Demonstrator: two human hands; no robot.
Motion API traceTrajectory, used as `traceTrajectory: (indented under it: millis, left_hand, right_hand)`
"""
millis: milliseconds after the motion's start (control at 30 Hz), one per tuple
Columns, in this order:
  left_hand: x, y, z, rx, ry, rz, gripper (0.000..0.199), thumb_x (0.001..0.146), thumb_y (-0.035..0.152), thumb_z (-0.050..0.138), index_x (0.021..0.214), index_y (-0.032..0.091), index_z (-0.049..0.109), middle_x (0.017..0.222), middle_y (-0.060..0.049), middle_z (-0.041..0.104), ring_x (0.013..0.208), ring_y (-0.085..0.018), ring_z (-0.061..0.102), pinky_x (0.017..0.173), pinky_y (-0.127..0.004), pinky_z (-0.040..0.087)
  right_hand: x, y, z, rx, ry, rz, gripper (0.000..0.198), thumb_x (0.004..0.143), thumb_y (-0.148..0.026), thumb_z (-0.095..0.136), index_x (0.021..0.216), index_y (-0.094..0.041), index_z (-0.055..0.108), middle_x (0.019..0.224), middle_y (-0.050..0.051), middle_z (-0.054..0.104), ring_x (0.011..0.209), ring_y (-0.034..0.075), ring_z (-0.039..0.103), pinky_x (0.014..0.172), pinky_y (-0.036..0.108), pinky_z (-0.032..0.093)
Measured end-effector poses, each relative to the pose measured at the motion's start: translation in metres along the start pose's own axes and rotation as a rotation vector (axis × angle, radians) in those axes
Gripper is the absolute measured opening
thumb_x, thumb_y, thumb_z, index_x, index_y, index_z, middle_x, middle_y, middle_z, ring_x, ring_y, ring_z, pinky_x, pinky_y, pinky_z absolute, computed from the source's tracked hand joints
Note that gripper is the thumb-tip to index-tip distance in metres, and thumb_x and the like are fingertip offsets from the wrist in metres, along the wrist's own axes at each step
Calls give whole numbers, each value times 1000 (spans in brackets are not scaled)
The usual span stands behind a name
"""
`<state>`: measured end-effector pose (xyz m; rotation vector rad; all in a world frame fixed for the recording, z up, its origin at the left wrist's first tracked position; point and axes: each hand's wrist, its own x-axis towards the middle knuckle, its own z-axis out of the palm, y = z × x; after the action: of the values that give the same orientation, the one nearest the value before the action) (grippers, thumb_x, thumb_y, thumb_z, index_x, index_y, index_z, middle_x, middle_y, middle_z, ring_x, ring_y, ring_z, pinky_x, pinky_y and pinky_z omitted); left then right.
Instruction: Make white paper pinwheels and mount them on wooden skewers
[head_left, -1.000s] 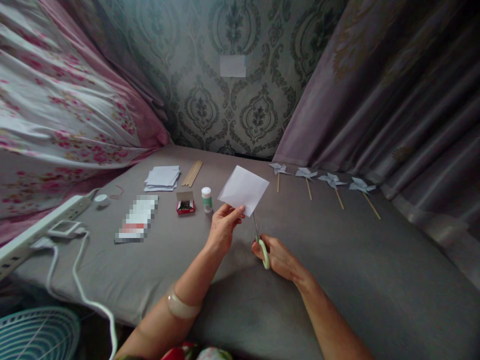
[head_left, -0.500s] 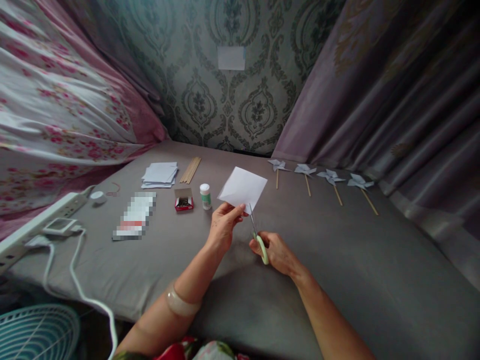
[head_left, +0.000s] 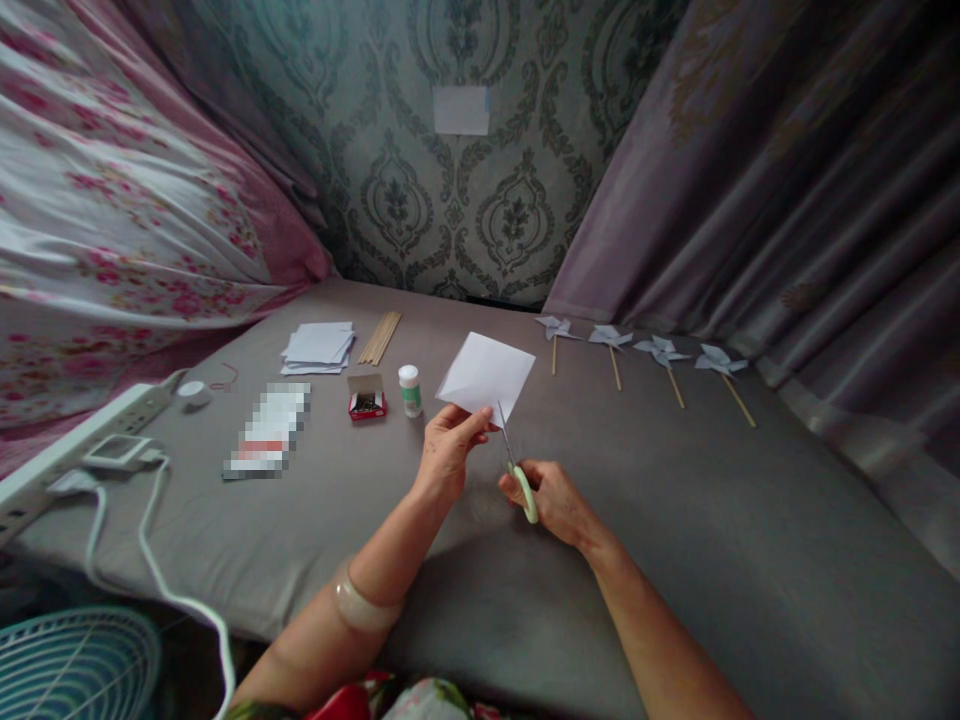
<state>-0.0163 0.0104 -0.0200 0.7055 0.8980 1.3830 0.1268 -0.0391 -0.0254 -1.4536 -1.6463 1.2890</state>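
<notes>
My left hand (head_left: 450,448) pinches the lower left edge of a white paper square (head_left: 486,374), holding it above the bed-like grey surface. In my right hand (head_left: 546,494) is a pair of scissors (head_left: 525,492) with pale green handles. Their blades point up and lie at the paper's lower corner, close to my left fingertips. Just beyond my left hand stand a small white-and-green bottle (head_left: 410,392) and an open red box (head_left: 367,402) holding small dark pieces.
A stack of white paper (head_left: 318,347) and several wooden sticks (head_left: 380,338) lie at the back left. Several paper pinwheels (head_left: 661,352) on sticks line the back right. A power strip (head_left: 90,455) with white cables runs along the left edge, above a fan (head_left: 79,665).
The scissors' blades have shifted slightly up at the paper's lower corner, and my right hand has risen a little. My left hand and the paper stay almost still.
</notes>
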Motion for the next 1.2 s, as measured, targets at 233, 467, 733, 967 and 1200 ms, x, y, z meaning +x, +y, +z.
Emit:
traceTrajectory:
  millis: [233, 467, 733, 967, 1200]
  left_hand:
    - [-1, -1, 1, -2, 19, 9, 29, 54, 31, 83, 66, 15, 63, 63, 0, 64, 60, -10, 60, 56, -21, 40]
    - [-3, 0, 3, -3, 37, 7, 28, 53, 30, 83, 67, 14, 64, 64, 0, 65, 60, -10, 60, 56, -21, 41]
    - [-2, -1, 3, -6, 38, 8, 27, 54, 29, 82, 67, 14, 65, 64, -1, 66, 61, -11, 60, 57, -21, 41]
    - [1, -5, -1, 30, 38, 41, 23, 58, 30, 81, 68, 15, 65, 65, 0, 65, 63, -10, 58, 61, -22, 40]
    - [3, -8, -4, 66, 45, 65, 23, 60, 32, 80, 68, 16, 65, 65, 1, 63, 64, -10, 54, 62, -23, 37]
  right_hand:
    - [1, 1, 1, 2, 33, 4, 55, 67, -71, 61, 60, -17, 49, 56, -3, 47, 54, 10, 38, 52, 24, 31]
    - [0, 0, 1, 13, 59, 0, 52, 64, -66, 66, 57, -18, 49, 54, -5, 43, 54, 9, 36, 51, 24, 30]
    - [1, 2, 3, 18, 87, -1, 50, 65, -63, 67, 57, -17, 50, 53, -5, 45, 53, 9, 37, 50, 24, 30]
    - [2, 3, 3, 14, 106, 2, 50, 65, -64, 68, 57, -17, 51, 53, -4, 45, 53, 9, 37, 50, 24, 30]
    - [2, 2, 4, 2, 139, -7, 50, 66, -63, 66, 54, -18, 48, 52, -4, 42, 53, 9, 35, 49, 24, 29]
